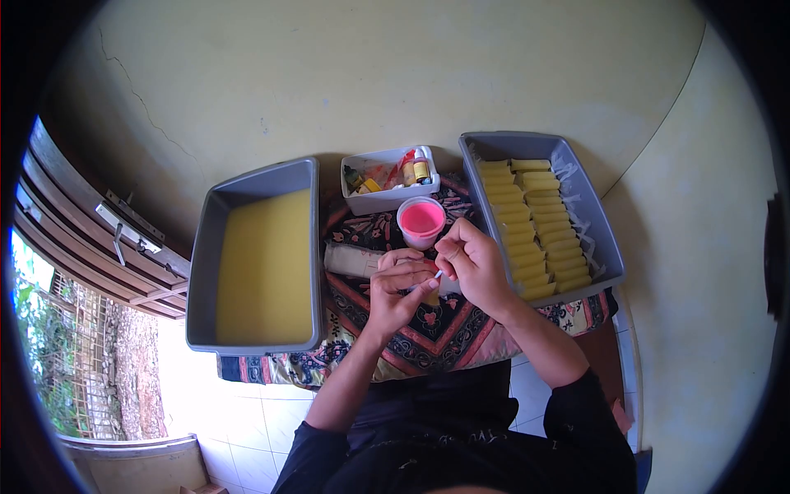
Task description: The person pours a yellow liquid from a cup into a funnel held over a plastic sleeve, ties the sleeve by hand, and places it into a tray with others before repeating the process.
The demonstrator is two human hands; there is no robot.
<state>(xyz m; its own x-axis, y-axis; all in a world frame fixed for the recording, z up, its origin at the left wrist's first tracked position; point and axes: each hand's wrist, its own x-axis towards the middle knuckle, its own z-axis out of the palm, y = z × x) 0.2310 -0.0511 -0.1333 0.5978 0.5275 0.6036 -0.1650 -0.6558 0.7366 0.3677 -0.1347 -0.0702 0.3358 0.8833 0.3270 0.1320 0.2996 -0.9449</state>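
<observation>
My left hand (401, 290) is closed, thumb and fingers pinching a small white piece (439, 274) whose kind I cannot make out. Close beside it, my right hand (472, 265) is curled with its fingertips near that piece; what they grip is hidden. A bit of yellow shows below my left fingers. Just behind the hands stands a translucent tub (421, 221) with a pink inside. Under and beside my left hand lies a pale flat block (352, 260), partly covered by the hands.
Left is a grey bin (316, 247) with a yellow bottom or contents. Rows of yellow filled plastic tubes (520, 222) lie in the right grey bin (607, 247). A white box (387, 200) holding small bottles stands behind, on the patterned cloth (436, 350). Walls border the back and right.
</observation>
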